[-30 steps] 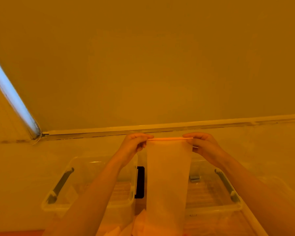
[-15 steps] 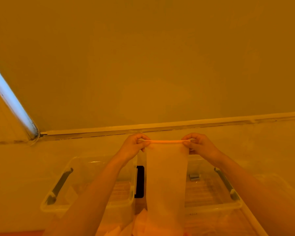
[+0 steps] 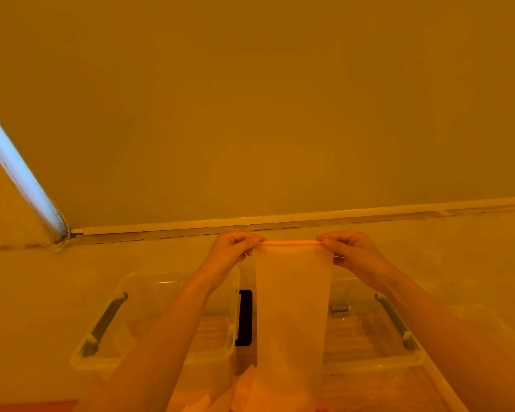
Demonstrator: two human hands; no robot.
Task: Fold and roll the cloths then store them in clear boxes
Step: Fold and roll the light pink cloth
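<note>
Cloth: hangs lengthwise, top edge pinched taut between left hand and right hand, above two clear boxes.

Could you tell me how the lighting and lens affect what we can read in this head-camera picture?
Head view: a strong orange cast tints everything, so the true colour of the cloth cannot be told; only the light strip at left reads bluish-white; wide-angle distortion tilts the wall edges; glare glints on the left clear box; both hands look sharp.

Boxes flank the hanging cloth
Cloth blocks 6 o'clock; open clear boxes at 7 and 5; 12 free.
</note>
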